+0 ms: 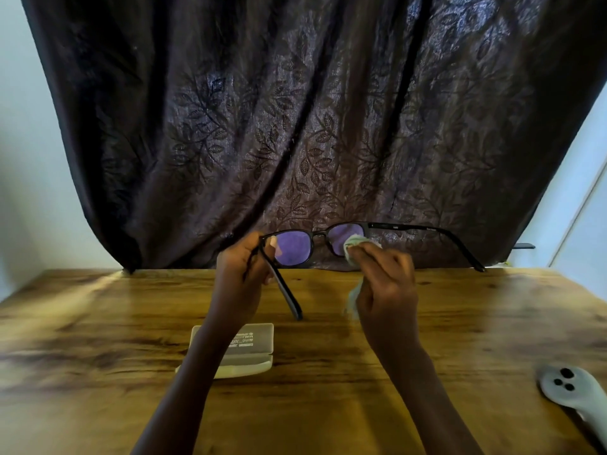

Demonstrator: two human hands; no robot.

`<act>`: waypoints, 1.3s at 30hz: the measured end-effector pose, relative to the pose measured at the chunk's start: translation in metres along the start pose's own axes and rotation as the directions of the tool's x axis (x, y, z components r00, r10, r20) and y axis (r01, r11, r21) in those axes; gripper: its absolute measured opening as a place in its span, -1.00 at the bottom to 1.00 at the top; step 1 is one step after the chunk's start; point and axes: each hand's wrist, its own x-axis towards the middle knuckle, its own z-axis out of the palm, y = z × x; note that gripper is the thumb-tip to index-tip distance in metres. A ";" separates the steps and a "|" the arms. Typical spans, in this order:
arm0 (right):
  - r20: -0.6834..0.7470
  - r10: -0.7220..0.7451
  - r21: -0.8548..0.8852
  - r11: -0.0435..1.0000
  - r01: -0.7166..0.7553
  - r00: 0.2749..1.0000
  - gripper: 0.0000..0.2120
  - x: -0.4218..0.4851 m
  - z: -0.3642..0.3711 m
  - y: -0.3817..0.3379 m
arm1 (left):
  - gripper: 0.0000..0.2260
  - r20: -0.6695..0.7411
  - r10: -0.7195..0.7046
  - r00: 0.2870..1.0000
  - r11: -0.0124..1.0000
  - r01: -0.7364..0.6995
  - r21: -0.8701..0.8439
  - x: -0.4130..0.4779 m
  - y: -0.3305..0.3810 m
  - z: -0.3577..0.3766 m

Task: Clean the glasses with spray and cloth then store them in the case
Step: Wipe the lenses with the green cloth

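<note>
We hold the glasses [294,249] up above the table [98,323], before the dark curtain [295,110]. Our left hand [241,277] grips the frame at its left hinge, and our right hand [384,284] pinches the cloth [354,247] against the right lens, so the two hands are apart. The case [249,349] lies on the table at 7 o'clock from the glasses, partly hidden by our left forearm. A grey controller [571,389] lies at 4 o'clock.

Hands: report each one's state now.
Left hand: grips the glasses at the frame's hinge corner.
Right hand: pinches the cloth, pressed to the glasses.
</note>
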 end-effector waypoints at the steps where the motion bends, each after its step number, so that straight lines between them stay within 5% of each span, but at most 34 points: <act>1: -0.013 0.023 -0.011 1.000 -0.023 1.000 -0.66 0.003 0.000 0.001 | -0.79 0.000 0.001 1.000 1.000 -0.001 0.009 0.000 0.000 0.000; 10: 0.040 -0.003 0.037 0.999 0.002 0.999 -0.60 0.001 0.002 -0.007 | -0.80 -0.011 -0.006 1.000 1.000 0.006 -0.029 0.004 0.004 0.001; 16: 0.001 0.106 -0.001 0.994 -0.106 0.994 -0.51 0.018 0.000 -0.007 | -0.80 0.012 -0.009 1.000 0.998 0.010 -0.058 0.002 0.007 0.006; 21: 0.031 -0.009 0.035 0.999 0.008 0.999 -0.58 0.009 -0.001 -0.014 | -0.81 -0.022 -0.008 1.000 0.999 0.007 -0.041 0.003 0.008 0.002; 25: 0.009 0.048 0.005 0.999 -0.048 0.999 -0.64 0.005 -0.010 -0.005 | -0.78 -0.020 0.007 1.000 1.000 -0.006 0.008 -0.001 0.005 0.000; 28: 0.014 0.100 0.001 0.995 -0.100 0.995 -0.48 0.016 -0.006 -0.010 | -0.77 -0.014 0.009 1.000 1.000 -0.009 -0.018 -0.002 0.006 0.006; 34: 0.037 0.003 0.022 1.000 -0.004 0.999 -0.54 0.002 -0.006 -0.014 | -0.74 -0.038 0.031 0.999 0.999 -0.032 -0.021 -0.003 0.005 0.004; 39: 0.010 0.096 -0.028 0.995 -0.096 0.995 -0.48 0.009 -0.011 -0.007 | -0.73 -0.042 0.039 0.998 0.999 -0.039 -0.001 -0.007 0.002 0.006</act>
